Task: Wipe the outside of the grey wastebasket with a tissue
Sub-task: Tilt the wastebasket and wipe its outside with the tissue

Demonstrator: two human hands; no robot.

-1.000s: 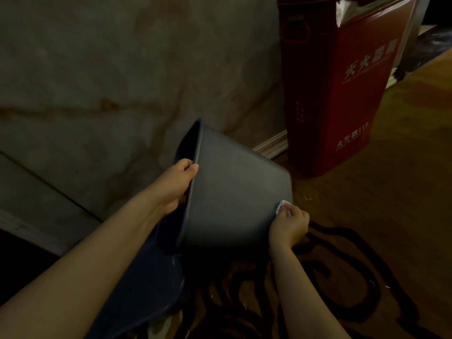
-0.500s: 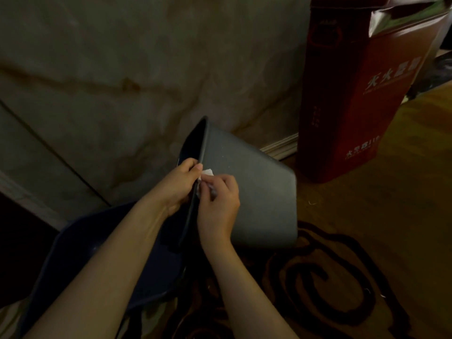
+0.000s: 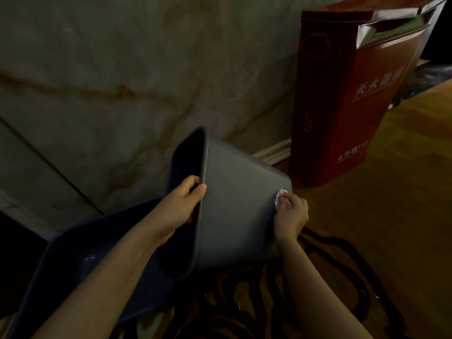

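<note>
from the head view we see the grey wastebasket (image 3: 239, 206) tipped on its side, long axis running left to right, mouth facing left. our left hand (image 3: 181, 206) clasps its rim; our right hand (image 3: 291, 216), at the rim half a second ago, pinches the tissue (image 3: 280, 196) by its base. the red box (image 3: 354, 99) bears white writing, unreadable beyond "11".
</note>
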